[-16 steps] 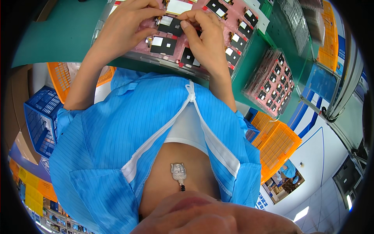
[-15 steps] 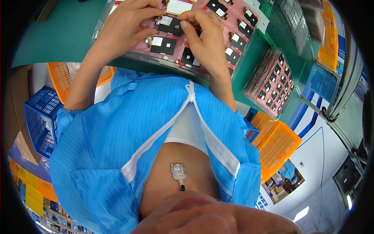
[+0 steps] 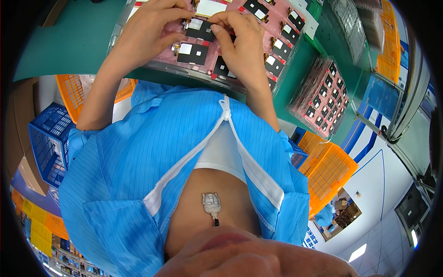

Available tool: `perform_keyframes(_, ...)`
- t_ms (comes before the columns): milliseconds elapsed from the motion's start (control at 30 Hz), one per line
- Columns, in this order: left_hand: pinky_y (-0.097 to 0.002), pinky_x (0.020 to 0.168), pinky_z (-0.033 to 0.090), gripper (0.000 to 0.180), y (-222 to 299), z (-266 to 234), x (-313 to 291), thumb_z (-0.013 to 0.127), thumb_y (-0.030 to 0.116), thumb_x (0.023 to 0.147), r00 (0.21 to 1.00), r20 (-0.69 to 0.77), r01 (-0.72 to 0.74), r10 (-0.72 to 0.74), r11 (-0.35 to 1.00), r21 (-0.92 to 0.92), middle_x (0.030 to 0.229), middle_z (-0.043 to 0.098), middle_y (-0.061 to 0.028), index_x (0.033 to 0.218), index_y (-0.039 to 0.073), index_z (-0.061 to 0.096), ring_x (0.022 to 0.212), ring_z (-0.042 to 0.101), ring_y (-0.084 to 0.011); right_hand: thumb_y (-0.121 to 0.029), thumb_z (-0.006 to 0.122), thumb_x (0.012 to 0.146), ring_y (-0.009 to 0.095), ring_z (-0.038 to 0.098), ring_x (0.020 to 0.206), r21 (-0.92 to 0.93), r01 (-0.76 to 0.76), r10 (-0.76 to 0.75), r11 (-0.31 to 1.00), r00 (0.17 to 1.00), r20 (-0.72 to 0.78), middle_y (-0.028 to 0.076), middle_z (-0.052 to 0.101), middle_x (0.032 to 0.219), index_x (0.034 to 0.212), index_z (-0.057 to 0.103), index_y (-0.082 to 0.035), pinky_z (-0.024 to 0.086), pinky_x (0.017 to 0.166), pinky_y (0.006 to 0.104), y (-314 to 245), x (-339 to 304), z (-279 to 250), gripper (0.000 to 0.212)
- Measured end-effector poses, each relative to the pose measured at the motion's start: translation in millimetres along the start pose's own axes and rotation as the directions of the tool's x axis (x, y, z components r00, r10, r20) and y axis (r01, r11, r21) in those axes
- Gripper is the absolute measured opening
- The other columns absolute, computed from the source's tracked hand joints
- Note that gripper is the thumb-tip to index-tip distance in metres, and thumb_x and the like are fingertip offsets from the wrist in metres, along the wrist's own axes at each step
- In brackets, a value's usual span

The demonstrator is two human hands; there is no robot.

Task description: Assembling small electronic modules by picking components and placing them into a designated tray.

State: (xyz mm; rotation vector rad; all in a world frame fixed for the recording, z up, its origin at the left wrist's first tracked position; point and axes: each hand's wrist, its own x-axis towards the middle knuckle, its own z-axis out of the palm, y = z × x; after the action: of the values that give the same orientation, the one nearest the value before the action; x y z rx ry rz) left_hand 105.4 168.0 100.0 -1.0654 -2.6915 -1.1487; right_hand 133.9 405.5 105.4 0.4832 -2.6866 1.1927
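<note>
Since the earlier frame, the right hand (image 3: 241, 40) has edged slightly leftward; its thumb and forefinger seem to pinch the black panel (image 3: 198, 31) between both hands. Whether the left hand (image 3: 150, 27) grips is unclear. Uneven pulling could crease the connector (image 3: 186, 24) beside the left fingertips.

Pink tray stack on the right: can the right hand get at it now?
Probably yes: only part of the near tray and green tabletop seem between; nothing covers the pink tray stack. The right hand is at a black part, though.
</note>
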Motion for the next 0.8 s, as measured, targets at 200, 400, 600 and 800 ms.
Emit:
perform_keyframes(200,-0.0381,0.094,0.052,0.047,1,-2,-1,0.078,0.004,0.079,0.999,0.023,0.035,-0.034,0.999,-0.035,0.126,0.061,-0.0068,0.125,0.007,0.068,0.114,0.060,-0.0288,-0.013,0.074,0.085,0.025,0.057,0.092,-0.102,0.074,-0.076,0.992,0.997,-0.013,0.000,0.071,0.087,0.098,0.072,-0.015,0.034,0.085,0.0420,0,-1,1,0.014)
perform_keyframes(400,-0.0393,0.097,0.050,0.047,-3,1,-2,0.078,0.003,0.078,1.000,0.011,0.016,-0.015,0.997,-0.073,0.127,0.060,-0.0077,0.124,0.007,0.066,0.116,0.059,-0.0304,-0.018,0.081,0.077,0.028,0.055,0.101,-0.408,0.164,-0.178,0.898,0.984,0.002,0.002,0.065,0.097,0.103,0.069,-0.015,0.038,0.089,0.0458,-12,-3,4,0.029)
perform_keyframes(600,-0.0398,0.099,0.047,0.053,7,-7,12,0.080,0.003,0.072,0.999,0.020,-0.030,0.032,0.996,-0.086,0.121,0.061,-0.0119,0.122,0.006,0.065,0.115,0.056,-0.0346,-0.022,0.083,0.074,0.031,0.053,0.100,-0.379,0.157,-0.159,0.912,0.987,0.025,0.005,0.060,0.099,0.094,0.072,-0.016,0.041,0.088,0.0458,-15,6,-13,0.024)
perform_keyframes(800,-0.0410,0.098,0.048,0.051,6,-23,16,0.082,0.002,0.068,0.995,0.095,0.018,-0.004,0.989,-0.148,0.118,0.063,-0.0120,0.116,0.003,0.068,0.113,0.058,-0.0336,-0.019,0.077,0.081,0.029,0.057,0.096,-0.207,0.140,-0.108,0.968,0.982,0.156,0.005,0.065,0.094,0.089,0.075,-0.014,0.045,0.084,0.0437,-5,28,-31,0.009)
